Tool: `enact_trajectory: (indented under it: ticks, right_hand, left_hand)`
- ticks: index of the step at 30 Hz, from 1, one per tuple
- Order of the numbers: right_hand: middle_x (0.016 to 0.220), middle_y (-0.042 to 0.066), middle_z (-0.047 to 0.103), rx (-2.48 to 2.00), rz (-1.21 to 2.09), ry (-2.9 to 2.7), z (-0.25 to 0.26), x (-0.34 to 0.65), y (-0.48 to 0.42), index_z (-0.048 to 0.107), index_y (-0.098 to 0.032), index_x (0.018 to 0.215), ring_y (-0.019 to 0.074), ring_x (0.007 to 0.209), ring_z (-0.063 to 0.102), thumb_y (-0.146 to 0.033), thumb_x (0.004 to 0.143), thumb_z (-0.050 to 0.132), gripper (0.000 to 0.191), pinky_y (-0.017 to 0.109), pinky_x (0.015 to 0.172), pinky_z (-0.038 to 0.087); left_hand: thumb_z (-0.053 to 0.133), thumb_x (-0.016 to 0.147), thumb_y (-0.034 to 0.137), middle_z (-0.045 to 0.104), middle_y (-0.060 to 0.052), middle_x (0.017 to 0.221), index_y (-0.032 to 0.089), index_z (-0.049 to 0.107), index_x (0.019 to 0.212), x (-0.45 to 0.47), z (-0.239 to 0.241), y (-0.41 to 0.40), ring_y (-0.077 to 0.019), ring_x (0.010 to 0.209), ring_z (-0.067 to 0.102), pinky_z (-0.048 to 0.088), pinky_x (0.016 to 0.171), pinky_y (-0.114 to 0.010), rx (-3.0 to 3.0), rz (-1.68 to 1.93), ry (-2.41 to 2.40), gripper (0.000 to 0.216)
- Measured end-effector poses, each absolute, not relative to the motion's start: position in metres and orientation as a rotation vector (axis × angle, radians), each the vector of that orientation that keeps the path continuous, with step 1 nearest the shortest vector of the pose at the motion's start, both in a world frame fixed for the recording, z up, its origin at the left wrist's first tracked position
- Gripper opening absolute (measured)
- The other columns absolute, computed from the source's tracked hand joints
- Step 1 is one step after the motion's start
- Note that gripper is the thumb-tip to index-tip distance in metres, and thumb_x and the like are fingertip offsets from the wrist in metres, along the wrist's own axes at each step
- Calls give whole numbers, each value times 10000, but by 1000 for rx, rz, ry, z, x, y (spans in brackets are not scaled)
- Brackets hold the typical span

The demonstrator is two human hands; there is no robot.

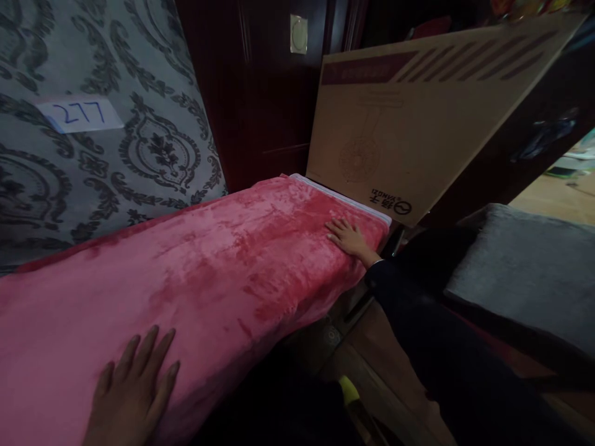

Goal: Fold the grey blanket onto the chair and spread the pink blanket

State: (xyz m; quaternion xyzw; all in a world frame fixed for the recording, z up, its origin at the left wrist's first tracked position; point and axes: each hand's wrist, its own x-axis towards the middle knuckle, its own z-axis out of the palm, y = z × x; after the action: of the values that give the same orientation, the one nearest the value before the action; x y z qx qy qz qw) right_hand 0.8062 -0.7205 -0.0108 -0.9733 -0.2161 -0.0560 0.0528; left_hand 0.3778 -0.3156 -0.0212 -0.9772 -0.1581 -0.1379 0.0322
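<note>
A long red plush blanket (232,260) covers a narrow raised surface that runs from the lower left to the centre right. My left hand (132,387) lies flat on its near end with the fingers spread and holds nothing. My right hand (348,238) rests open and flat on the far end, close to the blanket's white edge (341,198). A dark sleeve covers my right arm.
A large tan cardboard box (418,124) leans behind the far end. A grey patterned cloth with a white label "277" (79,114) hangs at left. Dark wooden furniture (260,93) stands behind. A grey cushion (525,272) lies at right, wooden floor below.
</note>
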Motion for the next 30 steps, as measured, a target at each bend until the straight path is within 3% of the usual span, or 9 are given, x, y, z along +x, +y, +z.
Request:
enact_trajectory:
  ticks: [6,10,13,18,24,30]
  right_hand:
    - [1653,88,331,-3015,-110,-302,-17,848,-750,376,-286,1592,337,1509,291,-496,1049,264,594,649,1170,276]
    - [1639,147,342,-3003,-121,-83,-21,863,-771,414,-217,1572,366,1492,305,-448,1057,226,595,635,1144,311]
    - [1618,188,352,-2983,-156,-8,-18,861,-775,428,-179,1557,393,1476,312,-377,1056,178,594,667,1116,320]
    - [1466,261,493,-2972,-122,76,-2,847,-758,549,-118,1443,433,1371,434,-345,1031,242,562,716,1033,383]
    - [1651,145,314,-2818,-313,-705,-10,777,-673,409,-193,1568,327,1530,239,-455,1047,292,595,566,1202,279]
    - [1686,110,223,-2610,21,-1360,-19,674,-585,329,-293,1614,339,1544,213,-606,1030,382,665,615,1208,232]
  left_hand:
    - [356,887,519,497,41,1565,415,476,1522,375,-29,-307,-348,1510,348,245,1216,-624,-3062,-461,-534,655]
    - [365,908,474,461,-58,1595,272,554,1488,373,-23,-309,-354,1512,340,263,1212,-614,-3043,-391,-527,642]
    - [381,925,433,471,-67,1589,267,573,1470,374,-15,-317,-334,1516,335,272,1216,-591,-3028,-347,-541,602]
    - [380,955,397,459,-96,1595,238,574,1467,377,-8,-327,-342,1506,348,279,1204,-589,-3001,-350,-530,570]
    - [344,981,393,445,-131,1598,203,571,1467,379,-5,-334,-380,1489,359,289,1175,-632,-2998,-338,-527,569]
    - [370,980,402,442,-126,1601,213,550,1484,379,-6,-337,-378,1492,358,287,1181,-629,-2994,-334,-548,568]
